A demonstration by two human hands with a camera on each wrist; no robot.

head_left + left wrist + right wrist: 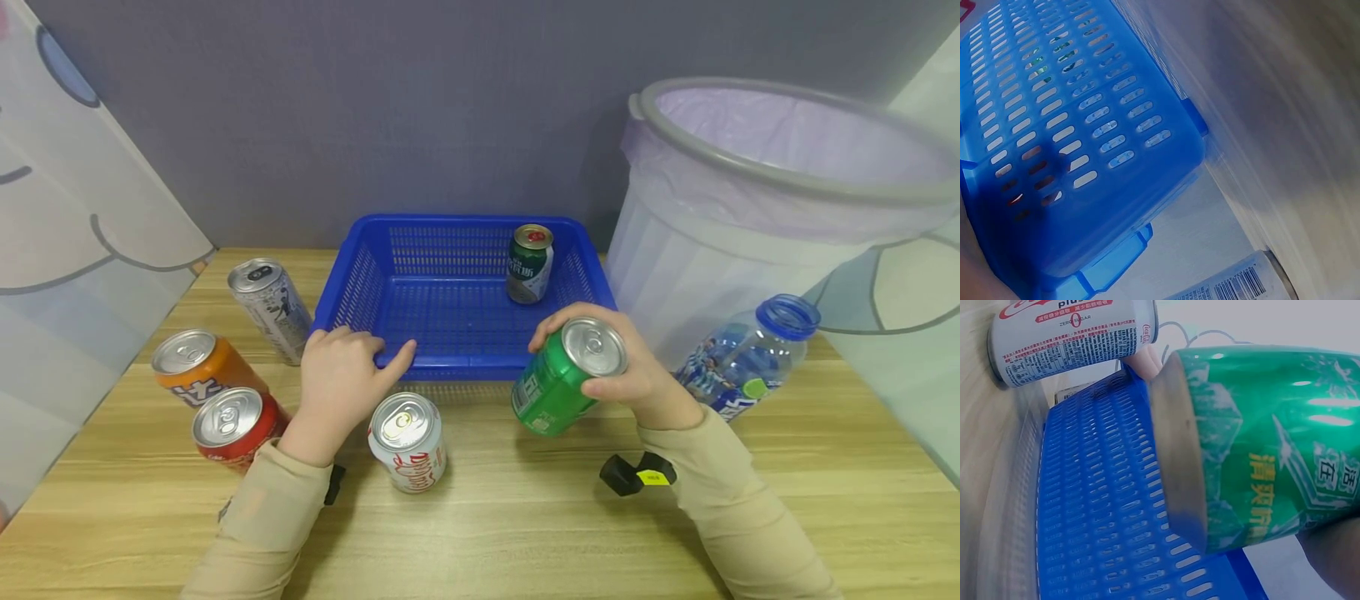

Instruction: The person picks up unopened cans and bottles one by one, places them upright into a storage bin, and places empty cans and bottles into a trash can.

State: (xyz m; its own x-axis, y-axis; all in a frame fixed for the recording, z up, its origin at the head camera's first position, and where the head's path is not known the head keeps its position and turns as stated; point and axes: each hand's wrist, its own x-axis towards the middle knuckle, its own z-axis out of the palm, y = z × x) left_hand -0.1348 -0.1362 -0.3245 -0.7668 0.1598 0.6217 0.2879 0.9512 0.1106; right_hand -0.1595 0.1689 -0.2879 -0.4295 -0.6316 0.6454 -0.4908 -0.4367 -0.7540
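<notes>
My right hand (637, 375) grips a green soda can (558, 383), which tilts in front of the basket's near right corner. In the right wrist view the green can (1272, 444) fills the right side, its bottom toward the basket. My left hand (341, 387) holds the front left rim of the blue plastic basket (468, 367), thumb stretched along the edge. Inside the basket's right side a dark green can (530, 267) stands upright. Just right of the left wrist, a white Coca-Cola can (408, 446) stands on the table.
Left of the basket stand a silver-white can (273, 304), an orange can (210, 371) and a red can (238, 429). A lined white bin (682, 242) rises at the right. Beside it, behind the right forearm, is an uncapped clear bottle (742, 358) with a blue neck.
</notes>
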